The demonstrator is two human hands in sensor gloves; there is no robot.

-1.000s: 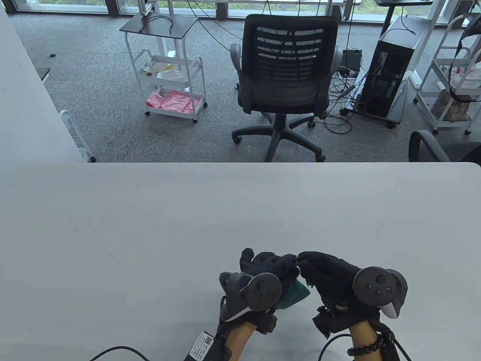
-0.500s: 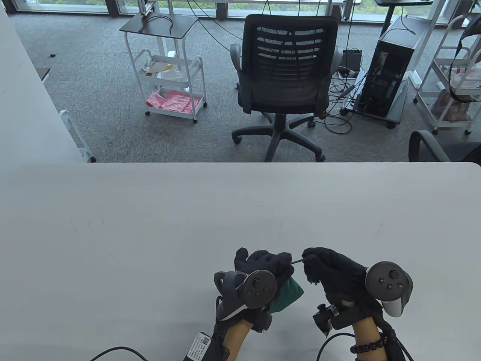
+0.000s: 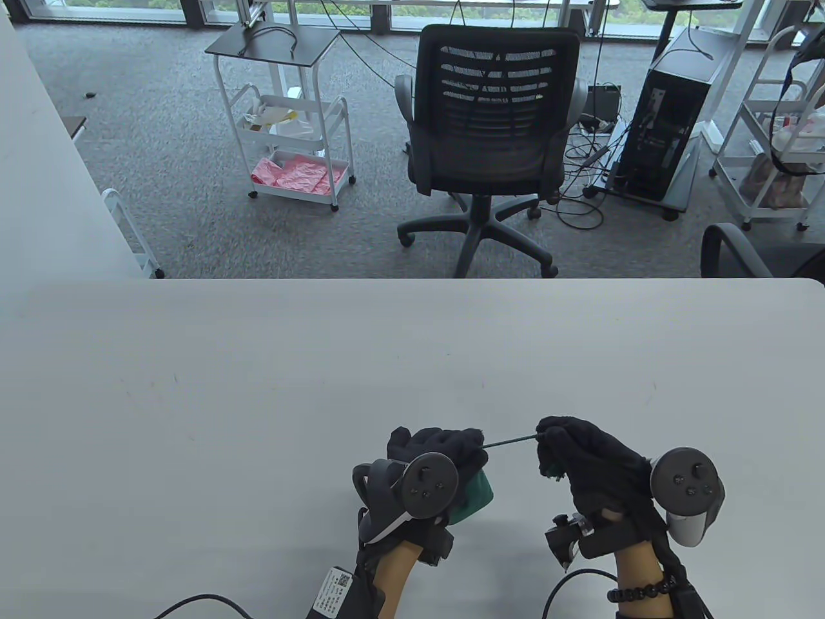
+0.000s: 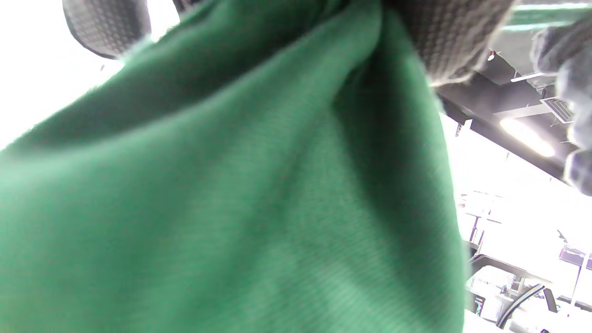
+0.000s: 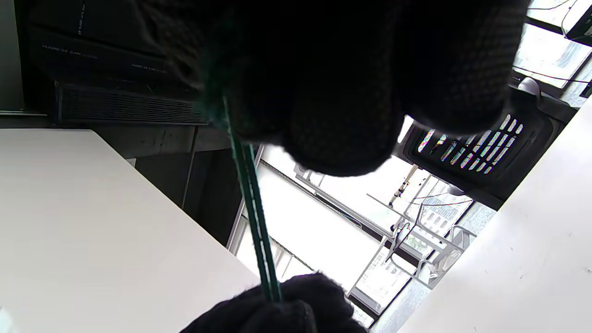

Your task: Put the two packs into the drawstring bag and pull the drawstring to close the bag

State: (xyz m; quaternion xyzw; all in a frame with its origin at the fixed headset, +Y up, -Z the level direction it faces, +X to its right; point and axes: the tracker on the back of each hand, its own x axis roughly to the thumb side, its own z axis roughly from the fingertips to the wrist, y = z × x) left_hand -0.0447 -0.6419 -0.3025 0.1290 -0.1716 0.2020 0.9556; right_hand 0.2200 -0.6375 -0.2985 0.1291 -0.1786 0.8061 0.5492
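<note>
The green drawstring bag [image 3: 474, 496] sat near the front edge of the pale tabletop [image 3: 258, 400], its gathered neck clenched in the left hand [image 3: 438, 451]. A dark drawstring [image 3: 512, 442] ran taut from that neck to the right hand [image 3: 580, 451], whose fingers [image 3: 548, 429] pinched its end; the hands were apart. The packs could not be seen. Beyond the tabletop lay grey carpet with a black mesh office chair [image 3: 493, 129], a white cart [image 3: 290, 122] and a computer tower [image 3: 670, 116].
</note>
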